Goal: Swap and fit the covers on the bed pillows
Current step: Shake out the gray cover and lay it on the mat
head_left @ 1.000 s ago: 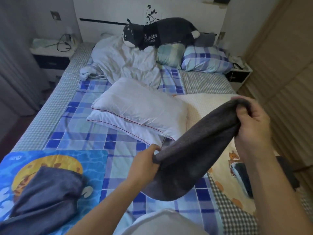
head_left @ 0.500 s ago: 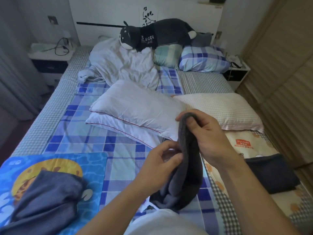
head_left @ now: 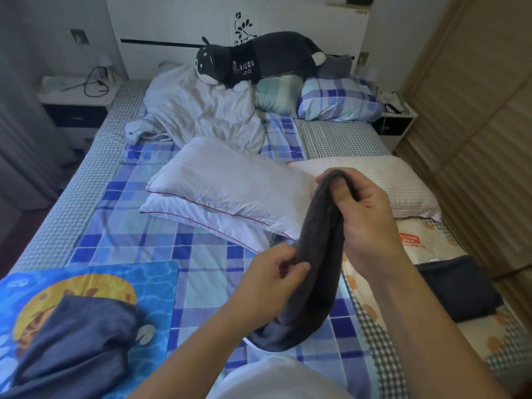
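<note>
head | left grip (head_left: pixel 270 272), right grip (head_left: pixel 359 214) pinch grey cover (head_left: pixel 313 272)

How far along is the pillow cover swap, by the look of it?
Early to midway. Done: two white pillows lie stacked and bare on the bed, so their old covers look off. In hand: a dark grey cover, bunched up, gripped by the left hand and right hand. Left: no bare pillow has a fresh cover fitted yet.
</note>
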